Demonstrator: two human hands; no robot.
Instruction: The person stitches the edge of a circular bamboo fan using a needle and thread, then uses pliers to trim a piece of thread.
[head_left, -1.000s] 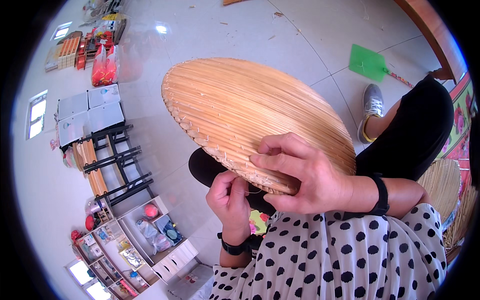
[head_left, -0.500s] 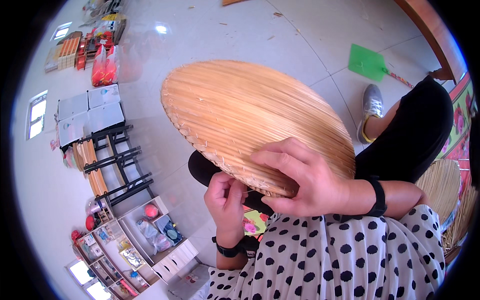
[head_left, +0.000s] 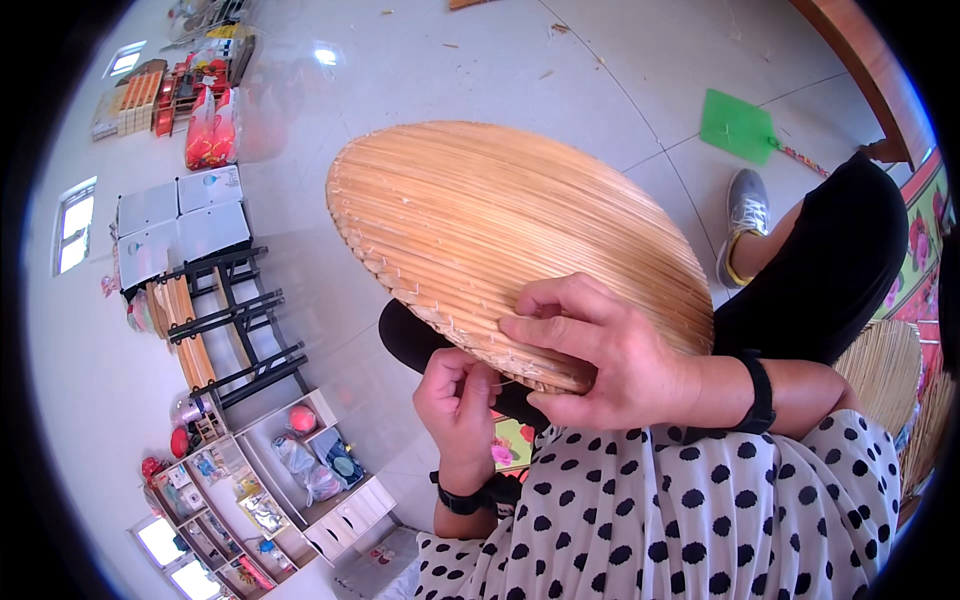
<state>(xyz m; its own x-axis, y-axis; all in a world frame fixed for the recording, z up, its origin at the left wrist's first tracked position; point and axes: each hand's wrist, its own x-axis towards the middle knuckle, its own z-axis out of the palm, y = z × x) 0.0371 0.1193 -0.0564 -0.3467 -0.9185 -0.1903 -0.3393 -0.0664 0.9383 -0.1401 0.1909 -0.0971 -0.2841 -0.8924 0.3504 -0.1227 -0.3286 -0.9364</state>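
Straw mat (head_left: 500, 220) held tilted at centre of view. Right hand (head_left: 615, 355), at the mat's five o'clock, grips the edge, fingers on the upper face. Left hand (head_left: 455, 405), at seven o'clock, closed in a pinch by the edge; thin thread (head_left: 506, 382) just beside it. Outward: grey shoe (head_left: 746, 205) at three o'clock, white cabinet (head_left: 212, 226) at nine.

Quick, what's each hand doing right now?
Left hand: closed, fingers curled by the lower edge of the round straw disc; what it pinches can't be told.
Right hand: holding the disc near its edge, fingers on top.
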